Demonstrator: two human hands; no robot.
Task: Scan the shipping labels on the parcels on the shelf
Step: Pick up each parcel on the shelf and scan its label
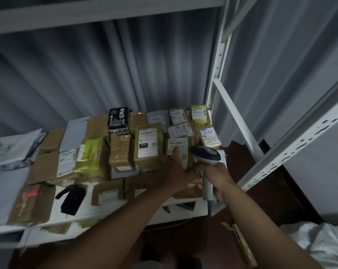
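Observation:
Several cardboard parcels with white shipping labels cover a white shelf (110, 209). My left hand (178, 171) grips a small brown parcel (178, 147) near the shelf's right end, thumb lying across its white label. Just to its right, my right hand (215, 177) holds a white and dark barcode scanner (207, 155) by the handle, its head next to that label. A taller box with a "010" label (147, 145) stands left of the held parcel.
A black box (118, 118) sits on the stack at the back. Yellow-green wrapped parcels (91, 157) and grey mailer bags (13, 150) lie to the left. A black device (72, 199) rests at the shelf's front. White shelf uprights (217, 61) rise on the right.

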